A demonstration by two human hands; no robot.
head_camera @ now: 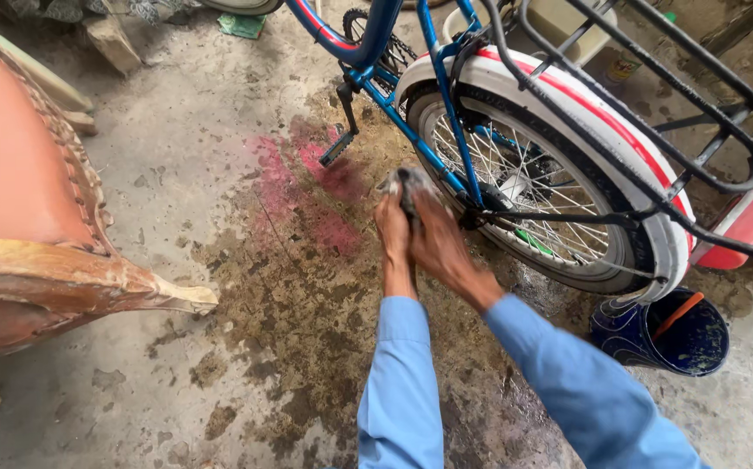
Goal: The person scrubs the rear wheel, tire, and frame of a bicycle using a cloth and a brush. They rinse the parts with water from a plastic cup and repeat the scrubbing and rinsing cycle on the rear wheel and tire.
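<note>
Rag [404, 184], grey and crumpled, sits bunched between both hands against the lower blue frame tube of the bicycle [446, 82], at about twelve o'clock from the person's forearms and nine o'clock of the rear wheel [528, 187]. Left hand [393, 233] is curled round the cloth from the near side, fingers closed on it, while right hand [442, 247] lies over the top with fingers pressed together, pinning the cloth to the tube; gripping from both sides probably keeps the wad tight on the narrow tube. Both blue sleeves reach straight out. A dark blue bucket [660, 334] stands on the stained concrete floor [220, 347] at four o'clock of the wheel, within reach. A pedal [339, 146] hangs at ten o'clock of the hands.
</note>
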